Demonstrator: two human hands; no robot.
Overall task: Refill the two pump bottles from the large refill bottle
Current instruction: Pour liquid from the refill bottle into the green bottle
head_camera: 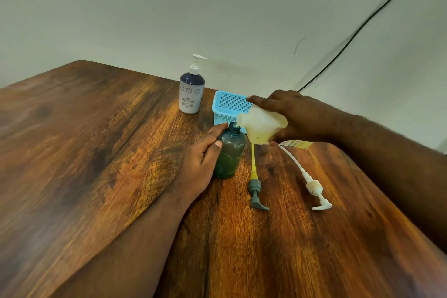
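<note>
A dark translucent pump bottle [229,152] stands open on the wooden table [96,152], green liquid in its lower part. My left hand [203,159] grips its side. My right hand [297,116] holds the large translucent refill bottle [262,126] tipped over, its mouth touching the dark bottle's neck, yellowish liquid inside. A grey pump head [256,191] with a yellow tube lies beside the dark bottle. A white pump head [314,189] with a long tube lies to its right. A second pump bottle [191,93], navy and white with flower cut-outs, stands farther back with its pump on.
A small light-blue plastic basket [227,106] sits behind the dark bottle, partly hidden by the refill bottle. A pale wall runs along the table's far edge, and a black cable [362,24] hangs across the wall at the right.
</note>
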